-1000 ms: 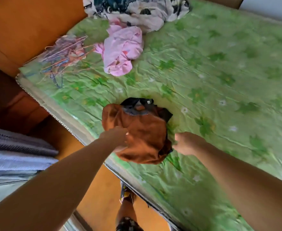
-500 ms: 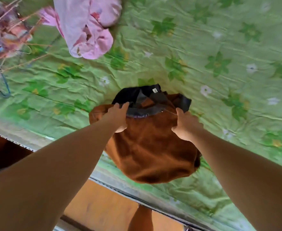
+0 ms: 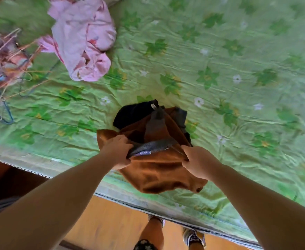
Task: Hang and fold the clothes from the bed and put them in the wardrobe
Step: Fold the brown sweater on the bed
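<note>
A brown garment with a grey collar band lies bunched near the front edge of the bed. My left hand grips its collar at the left end and my right hand grips the collar at the right end, stretching the grey band between them. A black garment with a small white tag sits just behind the brown one, partly under it.
A crumpled pink garment lies at the back left of the green flowered sheet. A tangle of thin wire hangers covers the far left. Below the bed edge are the orange floor and my feet.
Both hands have shifted along the brown garment to its grey collar and pulled it open and taut. The view has dipped lower and closer to the bed edge.
</note>
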A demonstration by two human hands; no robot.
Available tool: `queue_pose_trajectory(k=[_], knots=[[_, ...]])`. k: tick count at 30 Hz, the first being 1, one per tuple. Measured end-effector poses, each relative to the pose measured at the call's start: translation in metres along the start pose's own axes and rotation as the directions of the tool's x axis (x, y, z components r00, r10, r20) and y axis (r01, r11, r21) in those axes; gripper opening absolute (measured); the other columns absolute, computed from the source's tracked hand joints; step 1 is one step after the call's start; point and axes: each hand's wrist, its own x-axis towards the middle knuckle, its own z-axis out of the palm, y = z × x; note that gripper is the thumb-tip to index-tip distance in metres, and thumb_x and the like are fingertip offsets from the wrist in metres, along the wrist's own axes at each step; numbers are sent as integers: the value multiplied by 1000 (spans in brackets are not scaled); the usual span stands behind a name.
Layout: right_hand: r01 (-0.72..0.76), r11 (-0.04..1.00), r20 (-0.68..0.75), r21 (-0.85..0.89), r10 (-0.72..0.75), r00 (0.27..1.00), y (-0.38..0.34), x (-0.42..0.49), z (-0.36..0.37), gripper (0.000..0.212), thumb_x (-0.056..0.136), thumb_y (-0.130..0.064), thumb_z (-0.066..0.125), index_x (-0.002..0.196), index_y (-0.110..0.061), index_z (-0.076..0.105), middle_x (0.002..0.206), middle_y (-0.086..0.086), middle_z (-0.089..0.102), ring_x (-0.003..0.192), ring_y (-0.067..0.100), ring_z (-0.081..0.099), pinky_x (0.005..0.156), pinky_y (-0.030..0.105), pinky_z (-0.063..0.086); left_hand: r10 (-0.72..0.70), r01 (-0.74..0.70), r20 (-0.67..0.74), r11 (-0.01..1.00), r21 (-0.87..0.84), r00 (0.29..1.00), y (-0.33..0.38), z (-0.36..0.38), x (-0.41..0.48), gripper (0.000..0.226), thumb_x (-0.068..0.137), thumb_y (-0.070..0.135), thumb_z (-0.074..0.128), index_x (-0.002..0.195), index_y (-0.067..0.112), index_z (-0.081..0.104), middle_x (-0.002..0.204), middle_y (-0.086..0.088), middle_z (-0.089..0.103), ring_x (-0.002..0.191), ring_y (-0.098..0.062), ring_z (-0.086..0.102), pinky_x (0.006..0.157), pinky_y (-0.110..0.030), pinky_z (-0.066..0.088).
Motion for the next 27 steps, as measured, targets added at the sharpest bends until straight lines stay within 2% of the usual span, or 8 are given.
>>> queue_pose_trajectory(k=[5, 8, 12, 16, 19, 22, 24, 27], knots=[[32, 990, -207, -134, -59, 977, 21, -55, -44, 42, 102, -29, 44, 143, -20, 40, 106, 9, 66, 99, 31, 65, 78, 38, 51, -4, -9, -57, 973, -230, 998, 32, -54, -53, 23, 92, 29, 63, 106, 17, 51, 99, -10, 64, 98, -32, 63, 74, -34, 45], [22, 983, -279, -182, -73, 958, 36, -91, -77, 56, 105, -31, 39, 157, -27, 19, 90, 4, 62, 79, 26, 60, 71, 38, 51, -25, -49, -213, 941, -336, 977, 60, -97, -83, 23, 91, 24, 65, 101, 19, 45, 84, -2, 57, 80, -29, 59, 63, -32, 35], [22, 981, -420, -191, -102, 902, 60, -152, -136, 65, 107, -36, 38, 160, -38, 1, 76, 5, 53, 67, 27, 54, 65, 38, 50, -102, -58, -379, 920, -388, 920, 103, -167, -122, 25, 85, 20, 69, 102, 22, 51, 77, 1, 57, 73, -27, 57, 63, -31, 39], [4, 962, -585, -274, -170, 793, 90, -215, -207, 56, 104, -29, 41, 155, -42, 21, 87, 10, 61, 78, 33, 64, 67, 38, 51, -59, -103, -530, 957, -272, 846, 151, -251, -168, 18, 86, 20, 71, 102, 17, 66, 81, 3, 58, 85, -24, 61, 66, -28, 34], [13, 969, -719, -247, -192, 668, 107, -254, -258, 32, 100, -17, 47, 131, -19, 52, 94, 11, 56, 88, 37, 61, 72, 44, 54, -39, -117, -638, 973, -200, 769, 187, -313, -199, 22, 87, 27, 74, 105, 17, 65, 88, 1, 60, 89, -23, 58, 70, -31, 36], [97, 988, -827, -118, -152, 541, 118, -285, -298, 17, 102, -14, 49, 111, -2, 56, 98, 20, 56, 93, 40, 58, 77, 46, 49, -33, -152, -756, 973, -174, 654, 221, -365, -224, 34, 83, 31, 78, 109, 17, 63, 94, -4, 62, 93, -27, 60, 73, -33, 40], [143, 990, -847, -20, -93, 524, 122, -307, -318, 14, 102, -13, 49, 108, -1, 55, 92, 17, 58, 89, 36, 58, 70, 39, 42, -20, -163, -791, 975, -150, 611, 240, -394, -236, 45, 79, 36, 81, 116, 19, 61, 103, -5, 66, 99, -26, 61, 78, -32, 42], [179, 983, -845, 43, -60, 532, 131, -342, -340, 18, 100, -6, 50, 116, -7, 57, 91, 10, 59, 87, 30, 57, 67, 33, 37, 37, -152, -762, 985, -81, 646, 257, -423, -250, 63, 73, 41, 86, 124, 23, 56, 112, -3, 65, 102, -24, 60, 83, -33, 44]])
